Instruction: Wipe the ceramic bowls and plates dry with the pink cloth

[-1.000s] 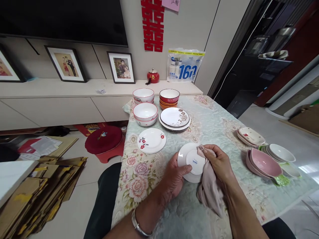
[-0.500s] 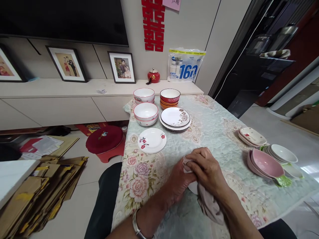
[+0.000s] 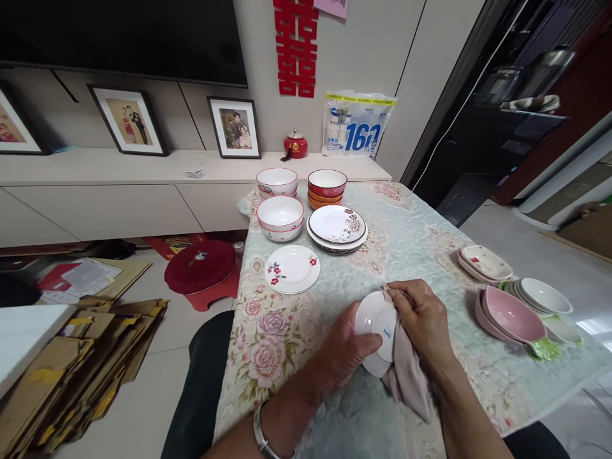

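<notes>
My left hand (image 3: 351,347) grips a small white plate (image 3: 375,319) by its left side, thumb across the underside, which faces me and bears a small blue mark. On the plate's right rim, my right hand (image 3: 423,319) pinches a greyish-pink cloth (image 3: 408,373) whose loose end hangs down toward the table. Just beyond my hands lies a white plate with red flowers (image 3: 294,269). Behind it stand a stack of larger plates (image 3: 335,225) and white bowls with red rims (image 3: 280,215).
Red and orange bowls (image 3: 326,185) stand toward the table's far end. Along the right side sit pink leaf-shaped dishes (image 3: 511,312), white bowls (image 3: 545,294) and squarish dishes (image 3: 485,261). A red stool (image 3: 203,274) and flattened cardboard (image 3: 90,363) are on the floor at left.
My right hand has moved right, off my left hand, to the plate's rim with the cloth. The plate's underside, mostly covered before, now shows.
</notes>
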`<state>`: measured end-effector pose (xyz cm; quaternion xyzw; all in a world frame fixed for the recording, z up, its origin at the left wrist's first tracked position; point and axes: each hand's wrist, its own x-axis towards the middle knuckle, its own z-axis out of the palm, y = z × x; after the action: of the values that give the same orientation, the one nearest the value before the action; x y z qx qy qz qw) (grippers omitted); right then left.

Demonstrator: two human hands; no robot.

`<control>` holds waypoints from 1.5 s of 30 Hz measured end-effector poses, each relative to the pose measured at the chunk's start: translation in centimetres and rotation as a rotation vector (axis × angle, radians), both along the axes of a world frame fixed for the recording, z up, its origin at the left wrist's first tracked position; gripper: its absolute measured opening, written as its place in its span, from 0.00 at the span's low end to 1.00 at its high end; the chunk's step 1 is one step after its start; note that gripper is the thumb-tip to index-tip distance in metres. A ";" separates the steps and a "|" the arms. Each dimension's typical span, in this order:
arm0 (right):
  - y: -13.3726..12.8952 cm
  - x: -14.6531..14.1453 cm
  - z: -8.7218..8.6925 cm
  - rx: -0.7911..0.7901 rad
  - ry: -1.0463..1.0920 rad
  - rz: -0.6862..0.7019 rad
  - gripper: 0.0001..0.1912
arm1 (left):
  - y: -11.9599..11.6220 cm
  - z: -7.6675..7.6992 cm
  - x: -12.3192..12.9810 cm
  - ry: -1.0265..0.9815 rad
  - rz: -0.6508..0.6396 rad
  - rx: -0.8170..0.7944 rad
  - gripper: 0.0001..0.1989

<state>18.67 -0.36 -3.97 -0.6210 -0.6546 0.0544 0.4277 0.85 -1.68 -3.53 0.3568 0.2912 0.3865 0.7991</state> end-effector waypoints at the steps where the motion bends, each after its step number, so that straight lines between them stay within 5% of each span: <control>1: -0.2 -0.5 0.2 0.019 -0.019 0.040 0.07 | 0.0 0.0 0.0 0.006 0.004 -0.002 0.22; 10: -1.6 -4.0 2.5 -0.019 -0.159 0.513 0.11 | 0.2 0.2 0.3 -0.043 0.046 0.071 0.13; 15: -0.4 -1.9 1.2 -0.046 0.015 0.295 0.07 | 0.2 0.2 0.0 -0.011 0.037 0.002 0.20; 21: 0.2 0.4 0.2 -0.451 0.426 0.175 0.16 | 0.5 0.1 -0.2 -0.013 0.054 -0.093 0.26; 25: 0.2 0.4 0.0 -0.393 0.586 0.045 0.20 | 0.8 0.0 -0.1 -0.141 0.171 -0.184 0.31; 30: 0.5 0.4 -0.7 -0.345 0.496 -0.059 0.20 | 0.8 0.2 0.2 -0.224 0.227 -0.212 0.34; 35: 0.4 0.5 -0.9 -0.237 0.297 -0.109 0.14 | 0.2 0.2 0.5 -0.155 0.135 -0.171 0.33; 39: -0.1 -0.7 0.0 -0.048 0.142 0.014 0.09 | -0.2 0.2 0.7 -0.102 -0.004 -0.109 0.28; 45: -1.5 -3.9 2.0 -0.049 -0.110 0.415 0.10 | 0.0 0.1 0.5 -0.086 0.029 -0.034 0.22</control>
<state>14.75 -1.90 -1.96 -0.4852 -0.7892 0.1232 0.3558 1.32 -1.70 -3.39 0.3217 0.2684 0.4082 0.8111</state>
